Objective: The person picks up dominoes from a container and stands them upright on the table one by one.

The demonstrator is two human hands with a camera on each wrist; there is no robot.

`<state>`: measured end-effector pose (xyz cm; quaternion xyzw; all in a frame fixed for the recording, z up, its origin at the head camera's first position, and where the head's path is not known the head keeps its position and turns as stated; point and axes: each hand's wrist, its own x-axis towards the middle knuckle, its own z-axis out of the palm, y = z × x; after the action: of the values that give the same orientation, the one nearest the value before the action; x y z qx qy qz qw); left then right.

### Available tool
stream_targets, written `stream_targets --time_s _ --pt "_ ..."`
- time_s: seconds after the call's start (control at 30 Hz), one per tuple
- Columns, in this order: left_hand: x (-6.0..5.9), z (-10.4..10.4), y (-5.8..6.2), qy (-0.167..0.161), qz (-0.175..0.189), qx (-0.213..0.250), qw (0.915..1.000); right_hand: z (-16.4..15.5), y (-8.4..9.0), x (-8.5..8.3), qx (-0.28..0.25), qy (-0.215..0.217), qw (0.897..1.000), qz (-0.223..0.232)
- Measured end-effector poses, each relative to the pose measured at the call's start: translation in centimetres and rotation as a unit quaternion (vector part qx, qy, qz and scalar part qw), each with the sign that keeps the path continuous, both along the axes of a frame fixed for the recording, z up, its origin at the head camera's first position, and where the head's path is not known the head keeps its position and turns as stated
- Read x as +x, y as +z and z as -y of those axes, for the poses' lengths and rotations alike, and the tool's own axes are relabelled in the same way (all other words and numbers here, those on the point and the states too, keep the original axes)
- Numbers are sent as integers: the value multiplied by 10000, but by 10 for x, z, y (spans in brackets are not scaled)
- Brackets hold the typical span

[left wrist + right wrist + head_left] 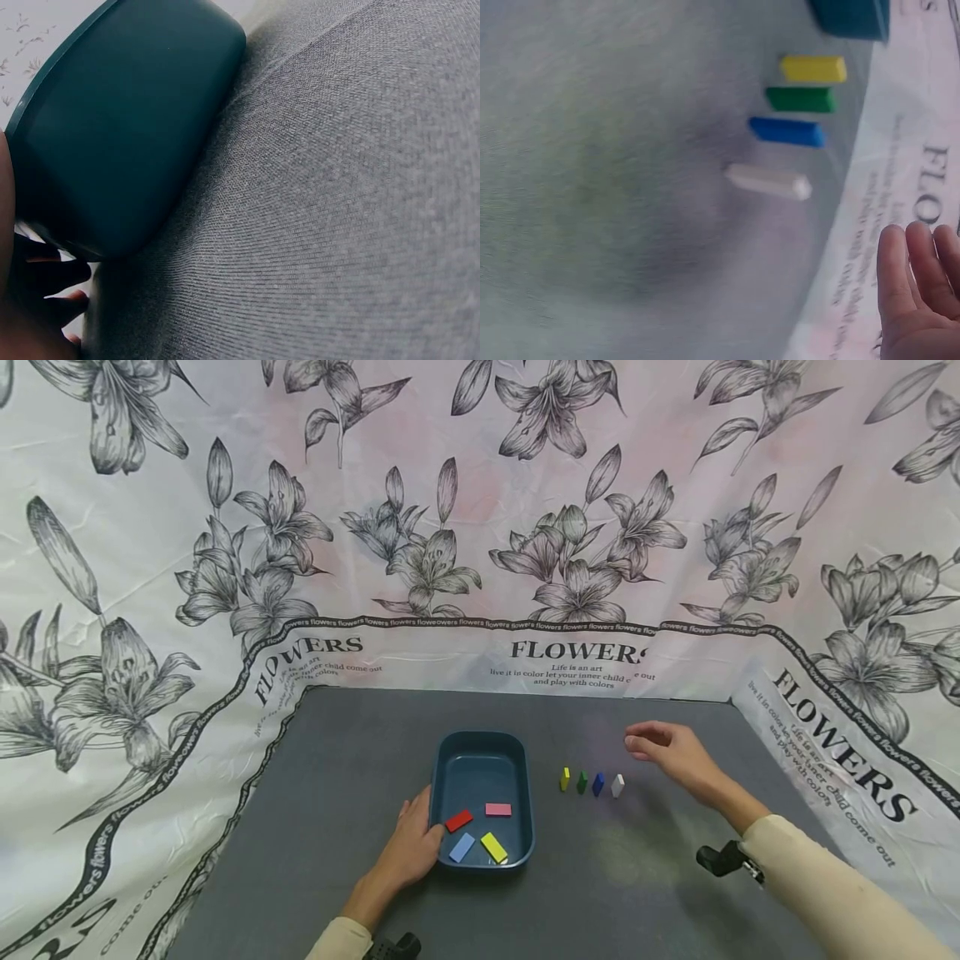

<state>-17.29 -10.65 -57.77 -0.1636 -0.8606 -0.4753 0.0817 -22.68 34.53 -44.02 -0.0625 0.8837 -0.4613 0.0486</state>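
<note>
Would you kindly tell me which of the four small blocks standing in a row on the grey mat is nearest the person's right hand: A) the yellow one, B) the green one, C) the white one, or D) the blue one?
C: the small white block stands at the end of the row closest to the right hand, with the blue, green and yellow blocks beyond it toward the tray.

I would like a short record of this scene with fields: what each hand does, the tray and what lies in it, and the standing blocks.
left hand: rests against the near left side of the tray, fingers straight
right hand: hovers beyond the white block, holds nothing
tray contents: red block, pink block, light blue block, yellow block, all lying flat
standing row: small yellow block, green block, blue block, white block
surface: grey mat
</note>
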Motion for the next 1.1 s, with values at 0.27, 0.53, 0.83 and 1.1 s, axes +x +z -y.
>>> stream_targets --time_s 0.27,0.53,0.83,1.1 --pt "2 0 9 20 123 6 9999 31 28 -9 -103 381 9992 18" --pt "4 -2 22 -5 786 -214 9967 71 43 -19 -374 814 9960 44" --pt "5 -1 25 -144 415 -55 9990 118 41 -15 -725 1280 9868 684" --pt "5 0 30 -49 695 -237 9973 152 39 -9 -682 1209 9819 1289"
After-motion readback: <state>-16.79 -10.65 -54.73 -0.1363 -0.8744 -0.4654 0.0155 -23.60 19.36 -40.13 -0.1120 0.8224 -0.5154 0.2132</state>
